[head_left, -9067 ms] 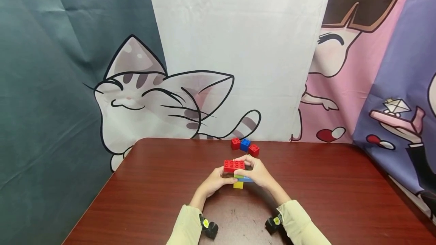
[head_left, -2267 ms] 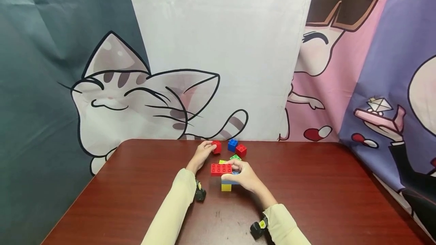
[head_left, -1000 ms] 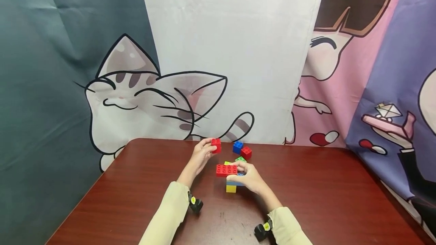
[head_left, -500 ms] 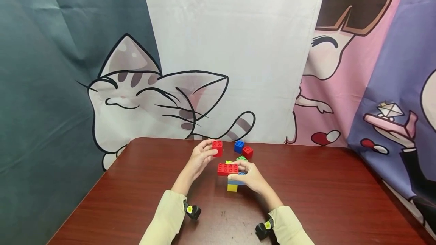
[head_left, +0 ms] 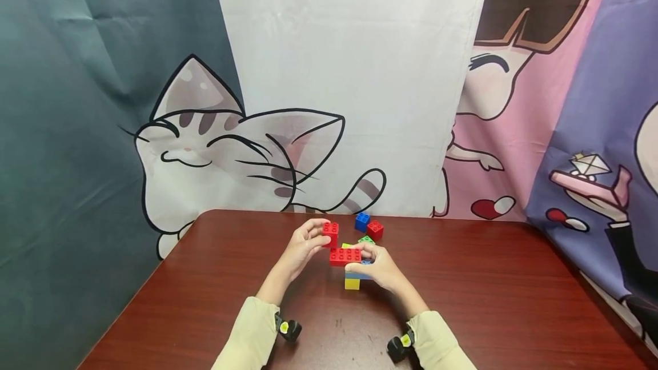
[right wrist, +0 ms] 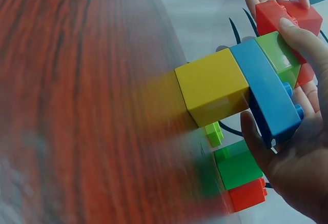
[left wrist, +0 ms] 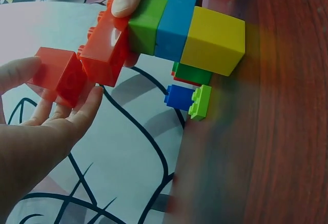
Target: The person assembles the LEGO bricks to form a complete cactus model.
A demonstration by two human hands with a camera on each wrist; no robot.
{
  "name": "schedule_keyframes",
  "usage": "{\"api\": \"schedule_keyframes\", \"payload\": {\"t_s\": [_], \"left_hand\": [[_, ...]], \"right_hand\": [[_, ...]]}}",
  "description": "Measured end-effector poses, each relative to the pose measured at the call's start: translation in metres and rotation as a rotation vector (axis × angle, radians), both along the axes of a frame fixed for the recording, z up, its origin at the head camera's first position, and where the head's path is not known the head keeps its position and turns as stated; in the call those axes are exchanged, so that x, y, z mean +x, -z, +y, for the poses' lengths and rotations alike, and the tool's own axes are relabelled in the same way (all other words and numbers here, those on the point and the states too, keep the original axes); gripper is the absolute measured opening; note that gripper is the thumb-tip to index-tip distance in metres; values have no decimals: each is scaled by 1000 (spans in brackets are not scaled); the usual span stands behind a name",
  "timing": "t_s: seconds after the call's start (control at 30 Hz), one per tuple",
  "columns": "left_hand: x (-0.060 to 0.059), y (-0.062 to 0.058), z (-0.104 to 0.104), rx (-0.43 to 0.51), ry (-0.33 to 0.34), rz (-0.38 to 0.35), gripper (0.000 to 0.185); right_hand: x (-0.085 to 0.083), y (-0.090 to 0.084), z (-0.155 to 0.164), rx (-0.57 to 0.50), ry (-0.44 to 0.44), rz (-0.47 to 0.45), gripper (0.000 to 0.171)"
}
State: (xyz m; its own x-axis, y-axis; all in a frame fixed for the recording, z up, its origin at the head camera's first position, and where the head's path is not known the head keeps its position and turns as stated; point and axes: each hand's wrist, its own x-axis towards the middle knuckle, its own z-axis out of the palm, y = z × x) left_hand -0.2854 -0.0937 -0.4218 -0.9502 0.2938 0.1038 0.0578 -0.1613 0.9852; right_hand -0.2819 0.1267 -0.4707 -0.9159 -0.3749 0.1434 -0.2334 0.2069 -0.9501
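Red small brick [head_left: 330, 232] pinched in left hand [head_left: 304, 245], held just above left end of long red brick [head_left: 345, 256]. Long red brick tops stack [head_left: 353, 270] of green, blue, yellow bricks standing on table [head_left: 205, 301]. Stack gripped by right hand [head_left: 379, 267]. Advised: studs to be lined up squarely before pressing; straight downward push; stack to be braced firmly so overhang is not tipped. Loose blue brick [head_left: 362, 221], red brick [head_left: 374, 229] lie beyond.

head: above, facing forward-down | wrists: close, sideways | shared: block stack [head_left: 352, 270]
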Motion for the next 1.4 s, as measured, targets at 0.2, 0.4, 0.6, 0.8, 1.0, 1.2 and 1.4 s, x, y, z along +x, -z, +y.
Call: {"api": "schedule_keyframes", "payload": {"t_s": [0.2,0.4,0.6,0.8,1.0,1.2,1.4], "left_hand": [[4,11,-2,-38,42,-3,50],[7,13,-6,-85,97,26,50],[7,11,-11,-133,148,50,49],[5,12,-11,-142,175,51,49],[3,10,-12,-122,190,51,50],[3,7,-12,-127,207,67,51],[2,7,-13,-125,188,89,49]], "right_hand": [[5,5,0,13,15,-14,45],[8,6,0,6,23,-14,46],[10,1,-1,-18,12,-17,44],[6,5,0,-29,12,-5,44],[3,4,-1,-31,11,3,44],[1,2,-1,-34,9,-2,45],[0,0,-2,-47,11,-1,45]]}}
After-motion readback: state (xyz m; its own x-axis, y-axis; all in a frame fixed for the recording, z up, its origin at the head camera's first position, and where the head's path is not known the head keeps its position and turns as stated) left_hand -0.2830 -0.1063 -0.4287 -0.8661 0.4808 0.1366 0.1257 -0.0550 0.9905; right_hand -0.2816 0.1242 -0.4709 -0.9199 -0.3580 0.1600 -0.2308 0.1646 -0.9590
